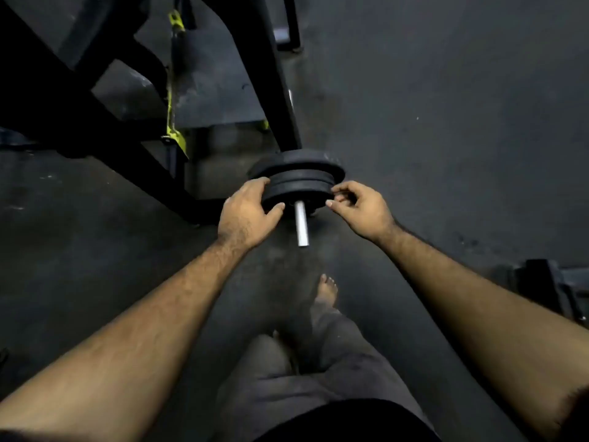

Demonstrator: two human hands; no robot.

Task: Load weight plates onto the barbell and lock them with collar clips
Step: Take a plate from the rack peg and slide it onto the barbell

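Note:
The silver end of the barbell sleeve (301, 225) points toward me at mid-frame. Three black weight plates (299, 183) sit stacked on it, the farthest one widest. My left hand (247, 216) grips the left rim of the nearest plate, thumb on its face and fingers over the edge. My right hand (360, 207) touches the same plate's right rim with its fingertips, fingers curled loosely. I see no collar clip on the sleeve.
A black steel rack frame (95, 122) with yellow-green fittings (173, 140) stands to the left and behind the plates. Dark rubber flooring (446, 138) stretches to the right. My bare foot (325, 293) is below the bar end. Dark equipment (554, 291) sits at the right edge.

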